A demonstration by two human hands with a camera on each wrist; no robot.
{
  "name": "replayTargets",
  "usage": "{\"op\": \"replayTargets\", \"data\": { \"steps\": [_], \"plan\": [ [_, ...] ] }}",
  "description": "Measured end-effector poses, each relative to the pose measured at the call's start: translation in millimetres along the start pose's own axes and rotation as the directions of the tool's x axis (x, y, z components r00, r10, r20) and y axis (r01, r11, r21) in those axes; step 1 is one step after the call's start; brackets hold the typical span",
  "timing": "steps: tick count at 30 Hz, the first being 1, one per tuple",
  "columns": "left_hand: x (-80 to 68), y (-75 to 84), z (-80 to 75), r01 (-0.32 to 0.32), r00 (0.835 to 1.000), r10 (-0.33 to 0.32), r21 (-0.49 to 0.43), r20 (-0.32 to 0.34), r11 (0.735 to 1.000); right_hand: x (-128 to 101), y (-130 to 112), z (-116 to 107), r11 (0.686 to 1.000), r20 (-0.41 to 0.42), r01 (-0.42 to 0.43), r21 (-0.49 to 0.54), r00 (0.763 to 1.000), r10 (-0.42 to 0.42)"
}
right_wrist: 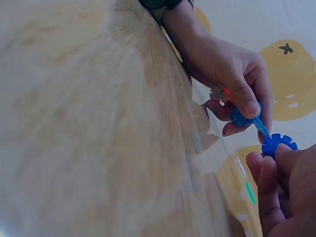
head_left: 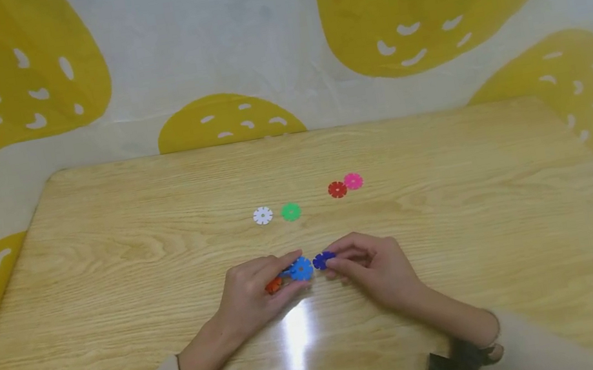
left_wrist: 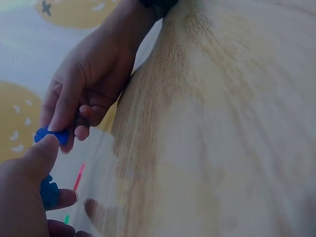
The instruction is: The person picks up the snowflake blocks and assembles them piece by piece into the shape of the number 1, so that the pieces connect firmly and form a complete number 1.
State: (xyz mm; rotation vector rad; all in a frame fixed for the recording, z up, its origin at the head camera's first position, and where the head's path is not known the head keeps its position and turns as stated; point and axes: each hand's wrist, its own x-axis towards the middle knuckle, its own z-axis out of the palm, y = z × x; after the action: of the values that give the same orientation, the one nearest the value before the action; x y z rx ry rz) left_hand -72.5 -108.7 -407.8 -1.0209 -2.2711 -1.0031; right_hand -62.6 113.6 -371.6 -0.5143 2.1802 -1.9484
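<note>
**Two blue discs meet edge to edge**

The left hand [head_left: 253, 297] pinches a light blue disc [head_left: 301, 269] between thumb and forefinger, with an orange disc [head_left: 274, 285] tucked under the same fingers; whether the two are joined I cannot tell. The right hand [head_left: 372, 267] pinches a dark blue disc [head_left: 321, 261] at its fingertips. Both blue discs hover just above the table [head_left: 458, 236], nearly touching.

To do this step well, judging from the notched rims, turn one disc crosswise to the other so that slot faces slot, grip close to the rim for control, and press straight in without twisting.

Farther back lie a white disc [head_left: 263, 215] beside a green disc [head_left: 291, 212], and a red disc [head_left: 337, 189] touching a pink disc [head_left: 353, 181].
</note>
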Motion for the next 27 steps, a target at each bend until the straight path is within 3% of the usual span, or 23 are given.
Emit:
{"op": "replayTargets", "data": {
  "steps": [8, 17, 27],
  "plan": [
    [0.0, -0.3, 0.4, 0.000, 1.000, 0.000, -0.013, -0.002, 1.000, 0.5, 3.5, 0.2, 0.999, 0.000, 0.026, -0.027, 1.000, -0.026],
    [-0.1, -1.3, 0.7, -0.011, 1.000, 0.011, 0.002, 0.012, 1.000, 1.5, 28.3, -1.9, 0.997, -0.012, 0.041, -0.068, 0.999, -0.042],
    [-0.5, -1.8, 1.2, -0.047, 0.999, 0.046, 0.049, 0.029, 0.998, 0.7, 24.1, 0.5, 0.990, -0.001, 0.088, -0.108, 0.996, -0.089]
  ]
}}
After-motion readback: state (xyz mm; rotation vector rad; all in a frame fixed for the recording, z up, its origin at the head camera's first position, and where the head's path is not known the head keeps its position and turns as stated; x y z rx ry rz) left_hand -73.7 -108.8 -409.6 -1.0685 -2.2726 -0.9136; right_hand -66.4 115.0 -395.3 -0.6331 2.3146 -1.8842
